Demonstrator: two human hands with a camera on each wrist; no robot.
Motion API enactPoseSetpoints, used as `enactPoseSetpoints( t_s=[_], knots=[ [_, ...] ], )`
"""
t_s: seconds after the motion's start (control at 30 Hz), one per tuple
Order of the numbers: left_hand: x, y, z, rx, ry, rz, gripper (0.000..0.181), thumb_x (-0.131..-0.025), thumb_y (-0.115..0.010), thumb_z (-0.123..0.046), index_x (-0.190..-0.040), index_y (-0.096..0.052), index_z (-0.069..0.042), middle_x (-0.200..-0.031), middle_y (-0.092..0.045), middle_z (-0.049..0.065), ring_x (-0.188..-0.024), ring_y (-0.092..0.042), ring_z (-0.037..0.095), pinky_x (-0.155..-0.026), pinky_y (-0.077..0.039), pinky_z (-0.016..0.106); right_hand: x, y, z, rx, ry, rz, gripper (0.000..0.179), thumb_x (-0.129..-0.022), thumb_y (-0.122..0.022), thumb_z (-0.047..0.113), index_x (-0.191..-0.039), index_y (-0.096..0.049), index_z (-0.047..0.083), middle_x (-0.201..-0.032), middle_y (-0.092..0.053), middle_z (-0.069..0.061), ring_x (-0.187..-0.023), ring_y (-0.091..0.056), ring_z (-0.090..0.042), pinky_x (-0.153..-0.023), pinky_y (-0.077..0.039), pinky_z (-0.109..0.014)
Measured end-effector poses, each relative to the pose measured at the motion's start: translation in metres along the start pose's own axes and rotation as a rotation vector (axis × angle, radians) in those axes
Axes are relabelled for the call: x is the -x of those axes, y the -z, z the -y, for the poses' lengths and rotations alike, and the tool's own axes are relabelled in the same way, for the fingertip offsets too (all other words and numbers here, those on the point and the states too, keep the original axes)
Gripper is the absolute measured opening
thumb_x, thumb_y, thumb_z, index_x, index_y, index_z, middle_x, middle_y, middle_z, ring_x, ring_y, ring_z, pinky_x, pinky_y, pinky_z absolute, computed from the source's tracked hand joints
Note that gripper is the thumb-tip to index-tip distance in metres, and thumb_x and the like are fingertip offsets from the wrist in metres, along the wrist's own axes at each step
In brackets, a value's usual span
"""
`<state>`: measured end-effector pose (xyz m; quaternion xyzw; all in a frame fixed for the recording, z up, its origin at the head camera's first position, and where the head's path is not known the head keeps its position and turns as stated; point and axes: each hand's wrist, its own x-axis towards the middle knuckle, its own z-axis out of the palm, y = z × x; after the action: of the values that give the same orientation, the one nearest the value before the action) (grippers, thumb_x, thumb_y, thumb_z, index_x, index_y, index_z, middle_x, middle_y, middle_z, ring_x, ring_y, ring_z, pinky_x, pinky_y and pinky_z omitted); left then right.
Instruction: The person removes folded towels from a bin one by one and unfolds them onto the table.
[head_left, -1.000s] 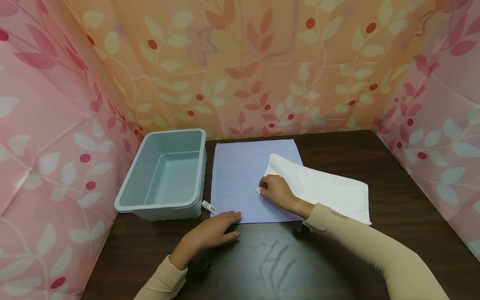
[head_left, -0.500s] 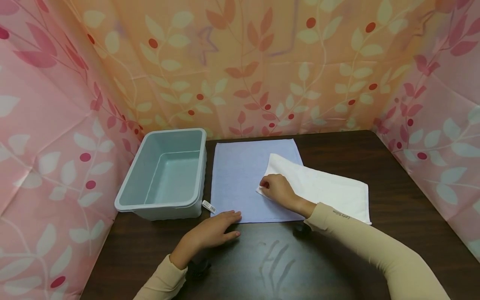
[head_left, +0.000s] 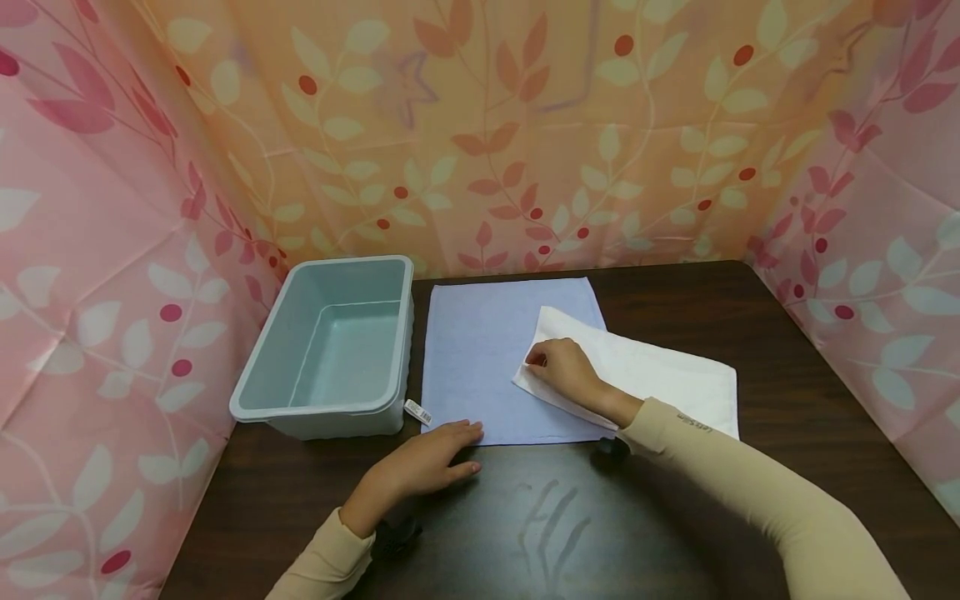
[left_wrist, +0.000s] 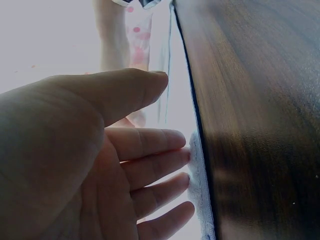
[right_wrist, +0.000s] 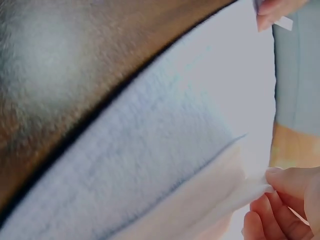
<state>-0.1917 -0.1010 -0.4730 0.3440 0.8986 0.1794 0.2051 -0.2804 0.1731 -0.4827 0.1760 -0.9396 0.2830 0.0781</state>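
A pale blue towel (head_left: 472, 358) lies flat on the table. Across its right part and onto the wood lies a white towel (head_left: 667, 379). My right hand (head_left: 568, 372) pinches the white towel's near edge close to its left corner; in the right wrist view the thumb and fingers of that hand (right_wrist: 292, 200) hold a raised fold. My left hand (head_left: 427, 458) rests at the blue towel's front left corner, its fingertips on the fabric. Its fingers are nearly straight and slightly spread in the left wrist view, beside the towel's edge (left_wrist: 200, 195).
A light blue-green plastic tub (head_left: 318, 414) stands on the left of the dark wooden table (head_left: 817, 467). A white label tag (head_left: 417, 412) sticks out from the blue towel beside it. Floral curtains (head_left: 510, 150) surround the back and sides.
My right hand has shifted slightly right and back, lifting the white towel's near edge, which now shows in front of the wrist. My left hand has stayed in place.
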Motion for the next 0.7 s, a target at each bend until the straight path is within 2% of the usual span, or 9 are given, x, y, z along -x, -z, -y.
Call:
enactPoseSetpoints(
  t_s=[0.4,0.7],
  knots=[
    [0.0,0.0,0.001,0.0,-0.003,-0.013,0.056,-0.099,-0.058,-0.037,-0.147,-0.047,-0.009,-0.157,-0.044,0.005,-0.148,-0.038,0.024,-0.117,-0.037,0.049,-0.01,0.024,-0.006,-0.001,-0.025,0.011,0.005,-0.086,-0.076,0.015,-0.089,-0.078,0.011,-0.08,-0.074,-0.002,-0.072,-0.062,-0.013,-0.067,-0.05,-0.029],
    [-0.001,-0.002,0.003,-0.01,-0.004,-0.019,0.057,-0.099,-0.058,-0.037,-0.148,-0.047,-0.01,-0.157,-0.044,0.004,-0.148,-0.038,0.023,-0.116,-0.038,0.049,-0.02,0.045,-0.012,0.039,-0.012,0.014,0.008,-0.086,-0.074,0.01,-0.092,-0.078,0.009,-0.084,-0.076,-0.005,-0.077,-0.066,-0.018,-0.072,-0.052,-0.033]
  ],
)
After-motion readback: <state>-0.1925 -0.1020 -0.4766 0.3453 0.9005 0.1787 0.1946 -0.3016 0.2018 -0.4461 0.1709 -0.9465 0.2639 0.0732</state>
